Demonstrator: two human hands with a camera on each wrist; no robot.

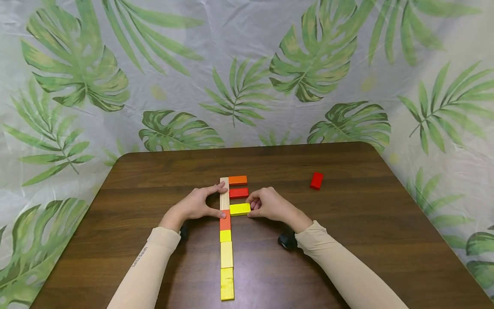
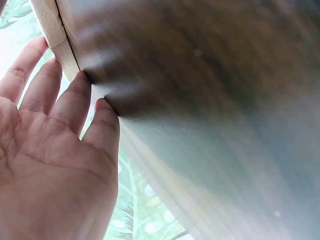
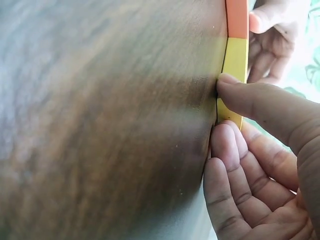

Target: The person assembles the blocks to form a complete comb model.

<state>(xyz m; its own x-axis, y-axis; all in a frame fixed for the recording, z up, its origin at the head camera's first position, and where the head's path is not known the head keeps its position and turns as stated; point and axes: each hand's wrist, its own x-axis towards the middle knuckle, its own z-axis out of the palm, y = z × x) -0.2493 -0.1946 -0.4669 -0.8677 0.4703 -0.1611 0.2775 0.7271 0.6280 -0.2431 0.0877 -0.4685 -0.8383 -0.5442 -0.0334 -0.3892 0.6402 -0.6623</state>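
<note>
A row of wooden blocks runs toward the person in the head view. It has a plain wood block (image 1: 224, 198) at the far end, then an orange-red block (image 1: 225, 223). My left hand (image 1: 194, 203) rests against its left side, index finger on the plain block and thumb on the orange-red one. A bright yellow block (image 1: 240, 209) juts out rightward from the row. My right hand (image 1: 273, 207) pinches the outer end of that yellow block, thumb and fingers close to the tabletop in the right wrist view.
Beyond the yellow block, a red block (image 1: 239, 192) and an orange block (image 1: 237, 180) jut out likewise. A small yellow block (image 1: 225, 236), a pale yellow one (image 1: 227, 254) and a longer yellow one (image 1: 227, 284) continue the row. One loose red block (image 1: 317, 181) lies at the right.
</note>
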